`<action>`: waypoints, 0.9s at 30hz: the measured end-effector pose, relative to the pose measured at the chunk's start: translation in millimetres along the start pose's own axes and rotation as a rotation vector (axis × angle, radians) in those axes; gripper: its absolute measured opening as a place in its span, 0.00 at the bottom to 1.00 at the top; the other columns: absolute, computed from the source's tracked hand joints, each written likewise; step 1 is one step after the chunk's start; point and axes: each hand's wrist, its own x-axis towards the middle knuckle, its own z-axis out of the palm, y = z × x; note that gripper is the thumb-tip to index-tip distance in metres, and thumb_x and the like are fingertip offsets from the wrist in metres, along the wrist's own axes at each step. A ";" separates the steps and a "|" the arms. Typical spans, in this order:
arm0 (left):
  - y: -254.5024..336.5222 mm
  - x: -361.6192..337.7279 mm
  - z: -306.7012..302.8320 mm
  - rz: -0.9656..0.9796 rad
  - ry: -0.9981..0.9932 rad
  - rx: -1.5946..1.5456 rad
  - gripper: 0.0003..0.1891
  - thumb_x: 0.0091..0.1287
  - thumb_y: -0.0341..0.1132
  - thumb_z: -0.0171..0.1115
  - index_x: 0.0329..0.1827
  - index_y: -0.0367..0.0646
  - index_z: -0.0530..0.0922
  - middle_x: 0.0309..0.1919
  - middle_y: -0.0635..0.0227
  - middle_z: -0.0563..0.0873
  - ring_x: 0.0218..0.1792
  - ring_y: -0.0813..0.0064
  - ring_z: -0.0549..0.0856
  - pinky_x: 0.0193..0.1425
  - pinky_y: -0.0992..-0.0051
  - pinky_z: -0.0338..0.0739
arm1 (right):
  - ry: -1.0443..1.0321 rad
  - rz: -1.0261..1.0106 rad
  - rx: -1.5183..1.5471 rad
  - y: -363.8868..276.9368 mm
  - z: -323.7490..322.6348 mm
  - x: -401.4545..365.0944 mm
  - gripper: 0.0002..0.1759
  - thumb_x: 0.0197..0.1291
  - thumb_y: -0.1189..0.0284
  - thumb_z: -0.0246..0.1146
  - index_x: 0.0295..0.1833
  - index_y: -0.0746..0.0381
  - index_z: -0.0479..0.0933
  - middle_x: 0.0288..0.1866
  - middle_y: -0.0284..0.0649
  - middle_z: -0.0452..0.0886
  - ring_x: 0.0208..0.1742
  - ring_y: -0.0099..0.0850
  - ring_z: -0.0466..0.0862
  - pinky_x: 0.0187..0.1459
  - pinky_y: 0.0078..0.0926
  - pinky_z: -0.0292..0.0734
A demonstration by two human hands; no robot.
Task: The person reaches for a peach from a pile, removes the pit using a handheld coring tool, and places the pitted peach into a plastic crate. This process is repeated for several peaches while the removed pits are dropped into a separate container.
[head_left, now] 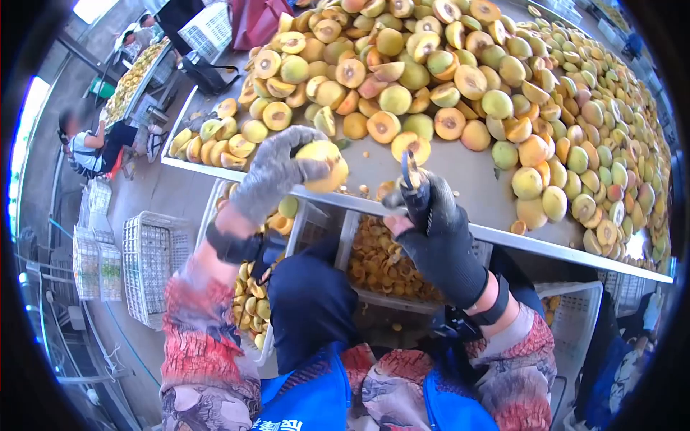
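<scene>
My left hand, in a grey glove, is closed around a yellow peach above the near edge of the metal table. In a dark glove, my right hand grips a small tool with a curved metal tip, its tip pointing up and away from me. The two hands are apart, and the tool does not touch the peach. A large heap of halved peaches covers much of the table; some cut faces show brown centres.
Below the table edge stands a crate of small orange-brown pieces. A crate with peach halves is by my left leg. White plastic crates stand on the floor at left. Another person sits near a second fruit table.
</scene>
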 end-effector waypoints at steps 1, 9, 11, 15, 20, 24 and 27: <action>10.9 -13.3 16.9 0.016 -0.005 -0.112 0.22 0.46 0.30 0.72 0.46 0.38 0.77 0.39 0.70 0.80 0.43 0.81 0.78 0.49 0.79 0.73 | 0.000 0.045 -0.042 -8.0 -3.7 1.6 0.21 0.48 0.73 0.67 0.46 0.63 0.67 0.33 0.50 0.80 0.36 0.51 0.81 0.35 0.38 0.76; 8.1 -38.1 88.7 -0.047 -0.073 -0.529 0.19 0.53 0.35 0.69 0.46 0.38 0.76 0.39 0.71 0.80 0.42 0.80 0.78 0.49 0.78 0.73 | 0.089 -0.023 -0.150 -11.3 -14.9 -0.8 0.21 0.48 0.77 0.69 0.47 0.63 0.69 0.33 0.43 0.79 0.33 0.31 0.82 0.36 0.27 0.75; 5.8 -39.0 97.7 0.006 -0.032 -0.588 0.17 0.61 0.43 0.63 0.44 0.39 0.77 0.38 0.70 0.80 0.40 0.79 0.78 0.48 0.78 0.73 | 0.081 -0.052 -0.160 -9.3 -14.0 -0.3 0.22 0.47 0.77 0.68 0.48 0.64 0.68 0.32 0.44 0.79 0.33 0.34 0.82 0.36 0.29 0.75; -13.1 -33.3 116.0 0.004 0.021 -0.782 0.16 0.63 0.43 0.60 0.46 0.39 0.75 0.39 0.68 0.79 0.41 0.78 0.78 0.48 0.77 0.73 | 0.044 -0.136 -0.298 -3.6 -17.8 -1.4 0.24 0.45 0.80 0.66 0.49 0.66 0.67 0.34 0.49 0.79 0.35 0.48 0.82 0.36 0.35 0.76; -34.4 -31.6 124.0 0.361 0.077 -0.312 0.17 0.65 0.43 0.59 0.50 0.41 0.72 0.43 0.65 0.77 0.44 0.73 0.78 0.49 0.73 0.74 | 0.083 -0.175 -0.276 8.7 -15.8 -5.0 0.23 0.41 0.81 0.61 0.48 0.64 0.67 0.37 0.54 0.75 0.37 0.55 0.77 0.36 0.45 0.73; -50.9 -26.9 125.7 0.695 0.265 0.521 0.18 0.65 0.43 0.59 0.50 0.42 0.70 0.45 0.63 0.77 0.45 0.68 0.79 0.50 0.71 0.75 | -0.024 -0.138 -0.310 7.4 -13.9 -5.7 0.21 0.44 0.80 0.61 0.48 0.63 0.68 0.35 0.53 0.76 0.36 0.55 0.78 0.35 0.45 0.74; -46.3 -23.2 124.3 0.360 0.166 0.092 0.20 0.65 0.46 0.58 0.52 0.41 0.70 0.45 0.61 0.78 0.45 0.67 0.79 0.51 0.71 0.75 | 0.032 -0.048 -0.209 6.6 -10.6 -7.4 0.19 0.48 0.78 0.62 0.47 0.62 0.67 0.33 0.52 0.77 0.36 0.55 0.78 0.34 0.44 0.74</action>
